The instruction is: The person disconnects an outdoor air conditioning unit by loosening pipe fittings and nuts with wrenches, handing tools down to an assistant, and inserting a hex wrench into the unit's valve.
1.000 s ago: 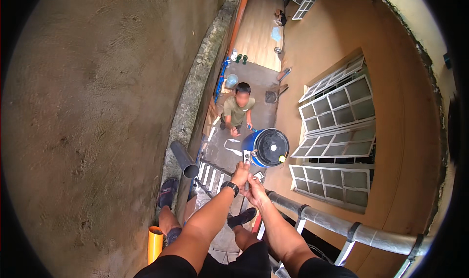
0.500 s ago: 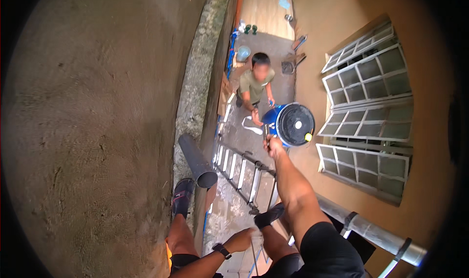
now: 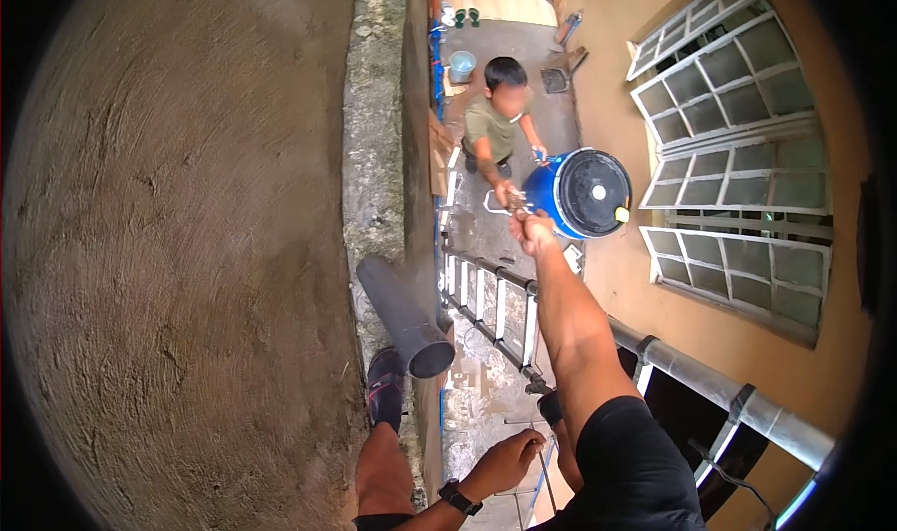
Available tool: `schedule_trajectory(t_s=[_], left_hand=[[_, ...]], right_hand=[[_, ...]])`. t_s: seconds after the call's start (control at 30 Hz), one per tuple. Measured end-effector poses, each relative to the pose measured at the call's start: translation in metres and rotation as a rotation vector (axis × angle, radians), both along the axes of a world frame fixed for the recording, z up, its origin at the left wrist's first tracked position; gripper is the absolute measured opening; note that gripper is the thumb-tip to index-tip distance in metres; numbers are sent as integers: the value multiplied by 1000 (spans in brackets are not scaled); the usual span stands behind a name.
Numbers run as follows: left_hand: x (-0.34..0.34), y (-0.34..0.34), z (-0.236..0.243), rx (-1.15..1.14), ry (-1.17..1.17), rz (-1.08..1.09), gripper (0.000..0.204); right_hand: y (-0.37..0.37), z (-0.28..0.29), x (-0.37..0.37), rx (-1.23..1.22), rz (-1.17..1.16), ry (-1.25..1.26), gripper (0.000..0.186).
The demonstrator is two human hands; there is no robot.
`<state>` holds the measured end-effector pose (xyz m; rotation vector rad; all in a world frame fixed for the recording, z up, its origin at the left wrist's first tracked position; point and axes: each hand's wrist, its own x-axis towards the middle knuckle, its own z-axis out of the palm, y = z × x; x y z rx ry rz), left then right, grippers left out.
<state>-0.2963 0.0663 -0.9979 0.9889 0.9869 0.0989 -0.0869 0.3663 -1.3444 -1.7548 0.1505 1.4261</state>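
My right hand point(image 3: 531, 234) reaches out with its fingers closed around a small item that is too blurred to name, right by the outstretched hand point(image 3: 505, 196) of a person in an olive T-shirt point(image 3: 491, 129). That person's other hand point(image 3: 540, 154) is near a small blue item at the rim of a blue drum with a black lid point(image 3: 559, 195), beside them on the ground. Low in the view, my left hand point(image 3: 509, 458), with a watch on its wrist, grips a thin metal rod point(image 3: 547, 484). A ladder point(image 3: 491, 311) with white rungs stands below my arm.
A grey pipe point(image 3: 402, 314) lies on a concrete ledge point(image 3: 372, 120) beside my foot and the rough wall point(image 3: 187, 251). At the right are open white windows point(image 3: 724, 185) and a metal rail point(image 3: 729, 405). A bucket point(image 3: 462, 62) and slippers point(image 3: 467, 17) are farther off.
My hands have parted: the right moved up and forward to the person's hand, the left dropped to the rod. The person's arm reached toward me, and the view shifted.
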Motion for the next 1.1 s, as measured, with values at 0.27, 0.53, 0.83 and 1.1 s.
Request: schedule_trajectory(t_s=[0.27,0.53,0.83,1.1], left_hand=[[51,-46,-64,-88,108,-60,35],[67,-26,1,315,-72,-209,41],[144,135,334,323,-503,46,32],[195,111,645,688,-856,-19,27]], right_hand=[[-292,67,70,447,1463,-846,35],[-396,402,99,631,1899,-592,29],[-292,681,175,280,1062,-1049,36],[-354,986,148,707,632,-1267,34]])
